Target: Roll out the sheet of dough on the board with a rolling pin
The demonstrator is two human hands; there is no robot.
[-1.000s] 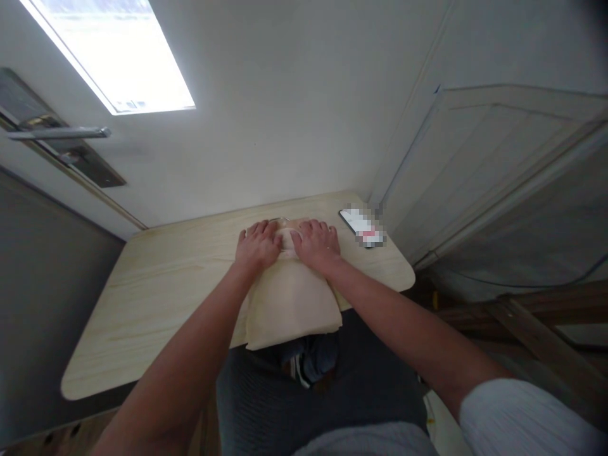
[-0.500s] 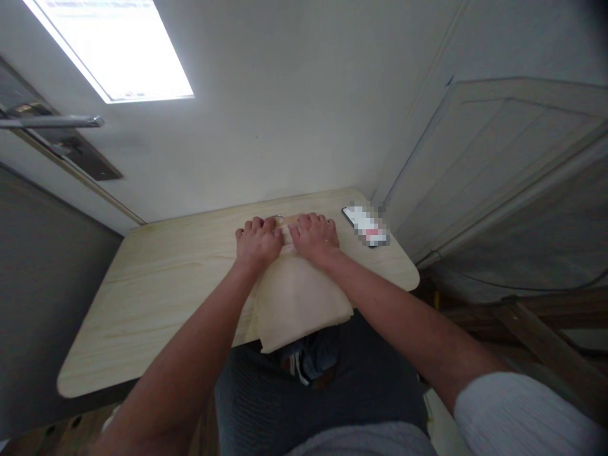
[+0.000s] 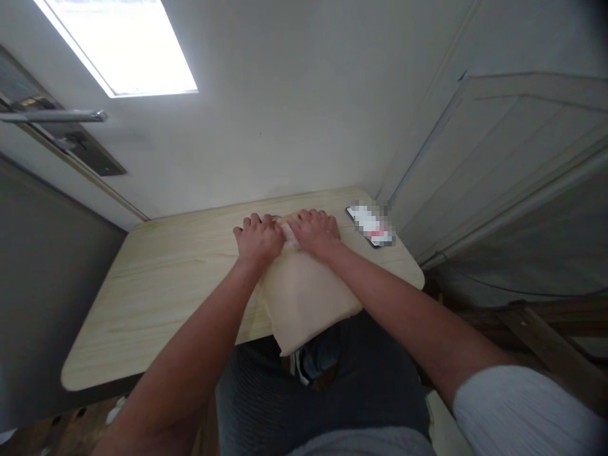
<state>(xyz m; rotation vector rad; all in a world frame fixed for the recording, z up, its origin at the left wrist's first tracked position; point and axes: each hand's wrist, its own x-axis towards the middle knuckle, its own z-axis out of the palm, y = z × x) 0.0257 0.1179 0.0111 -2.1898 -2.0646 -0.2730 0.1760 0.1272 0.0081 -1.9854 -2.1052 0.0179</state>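
Note:
A pale beige cloth point(image 3: 308, 297) lies on the table in front of me, its near end hanging past the front edge above my lap. My left hand point(image 3: 259, 239) is closed on the far left part of the cloth, fingers curled over it. On the far right part, my right hand point(image 3: 316, 231) grips likewise, thumb pointing inward. Between the two hands the cloth is bunched, with a paler whitish patch showing. A thin curved rim peeks out just beyond my left hand; what it belongs to is hidden.
The light wood table point(image 3: 156, 285) has rounded corners and stands against a white door. A phone point(image 3: 370, 225) with a blurred screen lies on its right side. A metal door handle point(image 3: 57, 116) sticks out at upper left. A wooden beam point(image 3: 541, 342) is at lower right.
The cloth's near end has swung slightly to the right. Both hands keep their hold at nearly the same place, and the view has shifted a little.

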